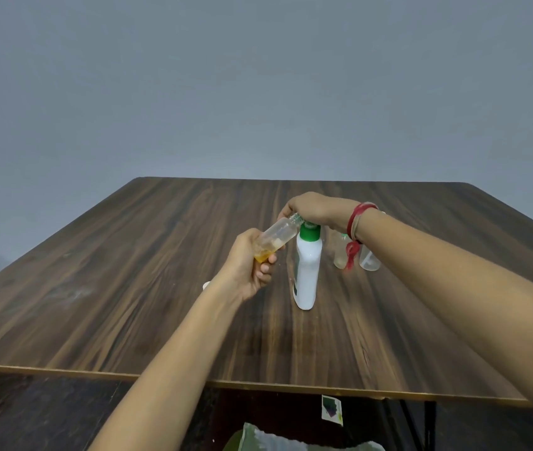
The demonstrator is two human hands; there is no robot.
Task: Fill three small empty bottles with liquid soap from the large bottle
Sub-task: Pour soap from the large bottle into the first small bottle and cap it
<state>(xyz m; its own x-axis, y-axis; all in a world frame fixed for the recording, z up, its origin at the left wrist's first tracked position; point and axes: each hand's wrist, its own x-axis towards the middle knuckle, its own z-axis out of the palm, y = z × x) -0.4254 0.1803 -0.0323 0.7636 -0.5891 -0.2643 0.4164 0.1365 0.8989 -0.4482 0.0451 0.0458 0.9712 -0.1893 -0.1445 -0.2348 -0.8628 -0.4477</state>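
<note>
My left hand (pixel 248 265) grips a small clear bottle (pixel 279 234) by its base. That bottle is tilted, its open threaded mouth pointing up and to the right, and a little yellow soap lies in its bottom. The large white bottle (pixel 307 271) stands upright on the table, with its green cap (pixel 309 234) right beside the small bottle's mouth. My right hand (pixel 317 208) comes from above and closes over the top of that cap. Two more small clear bottles (pixel 340 252) (pixel 369 260) stand behind my right wrist, partly hidden by it.
The dark wooden table (pixel 128 271) reaches back to a grey wall. A small white cap (pixel 206 284) lies on the table just left of my left wrist. Red thread bands circle my right wrist. A paper scrap (pixel 331 410) shows below the table's front edge.
</note>
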